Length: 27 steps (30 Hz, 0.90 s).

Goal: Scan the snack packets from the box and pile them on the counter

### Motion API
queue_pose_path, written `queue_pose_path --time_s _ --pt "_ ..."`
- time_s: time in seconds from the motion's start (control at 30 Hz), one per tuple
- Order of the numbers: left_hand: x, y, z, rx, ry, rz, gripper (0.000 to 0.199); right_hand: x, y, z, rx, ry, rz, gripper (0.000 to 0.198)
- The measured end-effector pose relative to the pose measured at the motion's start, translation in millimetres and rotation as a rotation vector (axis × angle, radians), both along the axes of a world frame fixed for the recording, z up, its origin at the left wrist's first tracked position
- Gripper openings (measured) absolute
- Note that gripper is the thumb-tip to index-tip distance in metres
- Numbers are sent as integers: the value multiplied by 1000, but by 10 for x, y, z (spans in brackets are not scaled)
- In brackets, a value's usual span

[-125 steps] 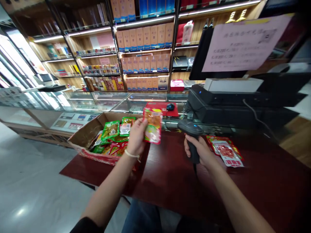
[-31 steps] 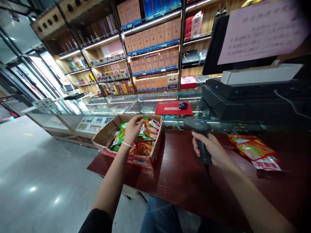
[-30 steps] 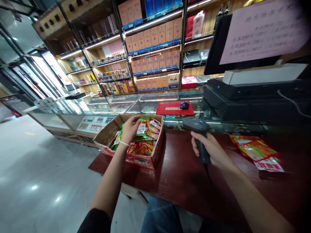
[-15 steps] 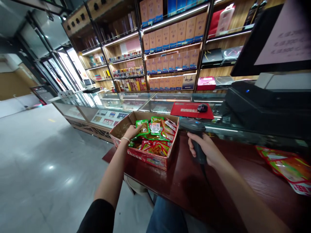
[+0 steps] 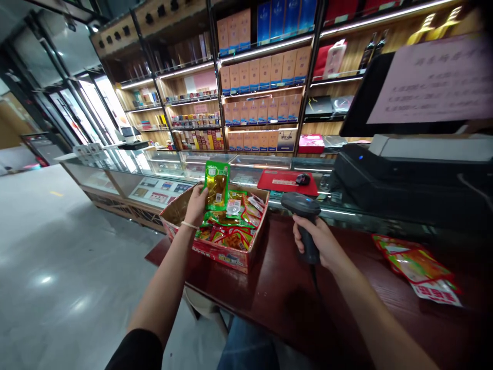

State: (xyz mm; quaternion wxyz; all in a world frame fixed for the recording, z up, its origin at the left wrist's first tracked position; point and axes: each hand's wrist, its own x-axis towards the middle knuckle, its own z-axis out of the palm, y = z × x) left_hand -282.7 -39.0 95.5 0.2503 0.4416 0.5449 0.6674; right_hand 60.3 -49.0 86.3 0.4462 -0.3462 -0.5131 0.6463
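Observation:
A green snack packet (image 5: pixel 216 186) with a clear window and a small printed code stands upright, pinched along its left edge by my left hand (image 5: pixel 196 208). It is raised over an open cardboard box (image 5: pixel 223 258) with red printed sides. Inside the box lie several green and red snack packets (image 5: pixel 233 237). My right hand (image 5: pixel 318 236) is wrapped round the handle of a black barcode scanner (image 5: pixel 304 205), whose head points left toward the packet. The scanner's cord hangs down from the handle.
Red and green packets (image 5: pixel 418 267) lie on the dark red wooden table (image 5: pixel 285 288) at right. Behind are a glass counter (image 5: pixel 185 159), a red mat (image 5: pixel 275 180) with a mouse (image 5: pixel 303 179), and a black machine (image 5: pixel 404 180) with a screen. A stool (image 5: pixel 204 303) stands below.
My left hand has lifted the green packet up out of the box and turned it upright. My right hand keeps its grip on the scanner. The view has shifted a little to the right.

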Motion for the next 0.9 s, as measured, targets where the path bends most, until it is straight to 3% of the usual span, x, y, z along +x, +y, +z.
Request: queue_pose_path --time_s 0.07,0.17,0.23,0.33,0.5,0.6,0.77,0.9 --pt "372 -48 169 -3 -235 -228 26 134 6 -23 2 -15 -15 40" --pt "1040 -96 318 -12 -429 -516 37 364 12 -74 -2 -22 -67 39" --pt "1490 -91 316 -27 -534 -669 37 537 9 -109 -4 -6 -125 36" --pt "2089 -30 188 -30 -667 -762 31 829 0 -171 -6 4 -191 36" --pt "2780 144 -187 -43 -845 -791 37 1333 11 -307 -20 -11 -301 37" --pt "3009 311 -534 -119 -892 -691 36 1558 53 -378 -43 -40 -348 40" --pt "3105 629 -1277 -163 -803 -356 36 1715 168 -514 -31 -50 -345 41" --pt "3017 748 -1604 -130 -767 -322 41 1715 182 -657 -55 -104 -277 39"
